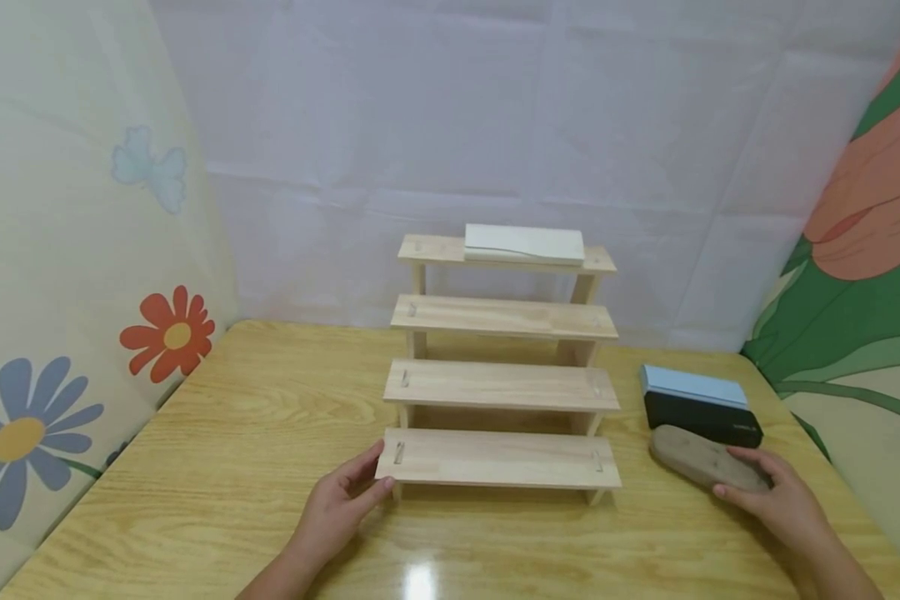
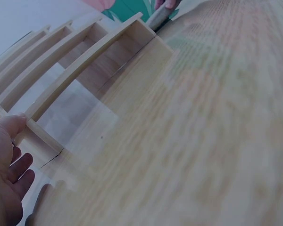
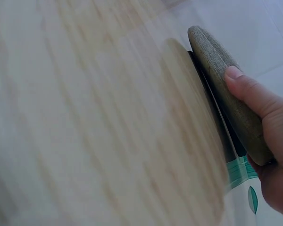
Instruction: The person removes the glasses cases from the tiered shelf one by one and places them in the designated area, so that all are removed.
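A pale wooden stepped display stand (image 1: 502, 457) rises toward the back cloth. My left hand (image 1: 342, 500) holds the left end of its lowest board, thumb at the front corner; the left wrist view shows the thumb (image 2: 13, 123) on that corner and the other fingers loosely bent below. On the right, my right hand (image 1: 783, 500) grips the near end of a grey-brown glasses case (image 1: 697, 457), thumb on one side and fingers on the other. In the right wrist view the glasses case (image 3: 221, 80) is tilted, close beside a black case.
A white flat case (image 1: 525, 242) lies on the stand's top board. Behind the held case lie a black glasses case (image 1: 697, 419) and a light blue case (image 1: 693, 386). The wooden table (image 1: 270, 417) ends at a white back cloth (image 1: 495, 117), with flowered cloths at both sides.
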A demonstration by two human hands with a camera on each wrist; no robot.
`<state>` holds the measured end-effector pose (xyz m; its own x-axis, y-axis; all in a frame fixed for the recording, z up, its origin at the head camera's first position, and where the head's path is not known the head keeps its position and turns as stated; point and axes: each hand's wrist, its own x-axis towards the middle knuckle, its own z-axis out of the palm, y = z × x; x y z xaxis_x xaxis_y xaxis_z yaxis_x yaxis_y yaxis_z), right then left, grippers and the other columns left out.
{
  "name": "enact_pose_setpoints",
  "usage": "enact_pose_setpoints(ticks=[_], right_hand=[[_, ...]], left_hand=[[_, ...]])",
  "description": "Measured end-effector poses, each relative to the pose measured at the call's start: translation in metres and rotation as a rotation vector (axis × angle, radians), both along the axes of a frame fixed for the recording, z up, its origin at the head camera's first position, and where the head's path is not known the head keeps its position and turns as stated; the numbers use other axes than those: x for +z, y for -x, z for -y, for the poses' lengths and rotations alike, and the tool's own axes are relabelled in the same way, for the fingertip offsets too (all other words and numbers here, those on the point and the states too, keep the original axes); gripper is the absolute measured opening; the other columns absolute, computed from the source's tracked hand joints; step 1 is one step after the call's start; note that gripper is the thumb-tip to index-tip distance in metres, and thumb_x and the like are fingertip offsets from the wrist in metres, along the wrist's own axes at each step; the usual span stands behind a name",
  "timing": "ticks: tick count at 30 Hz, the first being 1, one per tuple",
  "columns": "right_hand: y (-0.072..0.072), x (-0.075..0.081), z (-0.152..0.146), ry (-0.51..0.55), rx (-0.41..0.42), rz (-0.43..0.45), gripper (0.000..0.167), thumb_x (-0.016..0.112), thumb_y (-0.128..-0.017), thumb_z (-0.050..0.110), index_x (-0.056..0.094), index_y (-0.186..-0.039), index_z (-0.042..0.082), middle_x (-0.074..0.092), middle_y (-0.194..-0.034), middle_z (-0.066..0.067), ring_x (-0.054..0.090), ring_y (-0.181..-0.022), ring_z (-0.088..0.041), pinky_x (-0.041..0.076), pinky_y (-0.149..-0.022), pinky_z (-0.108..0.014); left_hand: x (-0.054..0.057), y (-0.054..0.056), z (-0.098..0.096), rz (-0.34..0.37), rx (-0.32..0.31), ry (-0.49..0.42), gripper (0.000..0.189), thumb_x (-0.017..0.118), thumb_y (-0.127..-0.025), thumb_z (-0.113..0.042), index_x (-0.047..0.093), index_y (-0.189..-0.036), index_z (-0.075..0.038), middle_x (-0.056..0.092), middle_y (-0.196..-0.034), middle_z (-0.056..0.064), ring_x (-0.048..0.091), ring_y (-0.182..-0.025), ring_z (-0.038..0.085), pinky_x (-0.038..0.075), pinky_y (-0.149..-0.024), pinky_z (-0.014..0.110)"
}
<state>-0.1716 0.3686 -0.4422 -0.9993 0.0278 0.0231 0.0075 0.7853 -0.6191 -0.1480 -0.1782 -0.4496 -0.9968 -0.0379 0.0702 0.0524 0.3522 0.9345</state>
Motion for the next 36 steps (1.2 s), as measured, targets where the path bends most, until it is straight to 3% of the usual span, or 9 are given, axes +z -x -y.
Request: enact_pose_setpoints(ticks=[16, 23, 36], right_hand=[[0.005, -0.010, -0.003, -0.012, 0.006, -0.051, 0.073, 0.078, -0.084, 0.029, 0.046, -0.139, -0.007, 0.042, -0.140, -0.037, 0.039, -0.126, -0.052, 0.034, -0.096, -0.059], [0.008, -0.012, -0.006, -0.017, -0.050, -0.093, 0.076, 0.079, -0.084, 0.027, 0.042, -0.138, -0.011, 0.037, -0.140, -0.041, 0.034, -0.126, -0.059, 0.032, -0.100, -0.068], [0.010, -0.014, -0.012, 0.027, -0.156, -0.049, 0.084, 0.074, -0.088, 0.035, 0.032, -0.144, -0.012, 0.027, -0.146, -0.044, 0.025, -0.132, -0.062, 0.027, -0.105, -0.071]], left_hand=[[0.000, 0.000, -0.001, -0.002, 0.001, -0.017, 0.054, 0.072, -0.089, -0.017, 0.054, -0.138, -0.004, 0.056, -0.140, 0.012, 0.058, -0.125, 0.029, 0.051, -0.101, 0.033], [0.001, -0.001, -0.001, 0.004, 0.005, -0.014, 0.054, 0.073, -0.089, -0.018, 0.054, -0.138, -0.004, 0.057, -0.139, 0.013, 0.058, -0.125, 0.030, 0.051, -0.101, 0.034], [-0.001, -0.001, 0.000, -0.016, -0.002, -0.004, 0.055, 0.073, -0.089, -0.018, 0.054, -0.138, -0.003, 0.057, -0.139, 0.015, 0.058, -0.125, 0.031, 0.050, -0.101, 0.034]])
